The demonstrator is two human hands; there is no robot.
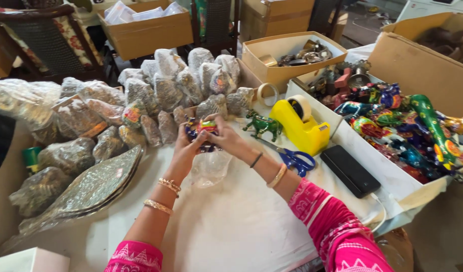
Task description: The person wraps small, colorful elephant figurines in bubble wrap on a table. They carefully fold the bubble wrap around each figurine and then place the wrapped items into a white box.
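Painted figurine (pixel 207 126), small and multicoloured, sits over mid-bench (pixel 231 226), pinched between our left hand (pixel 183 151) and right hand (pixel 226 138); fingers of both closed on it. Clear bubble wrap (pixel 210 168) hangs slack beneath, touching it. We judge the figurine light, rigid, glossy and chip-prone: hold by the body, not thin parts. Green horse (pixel 262 124), yellow tape dispenser (pixel 301 128) and blue scissors (pixel 296 160) lie near.

Single head view, looking steeply down, close over table (pixel 231 226); boxes at far edge.
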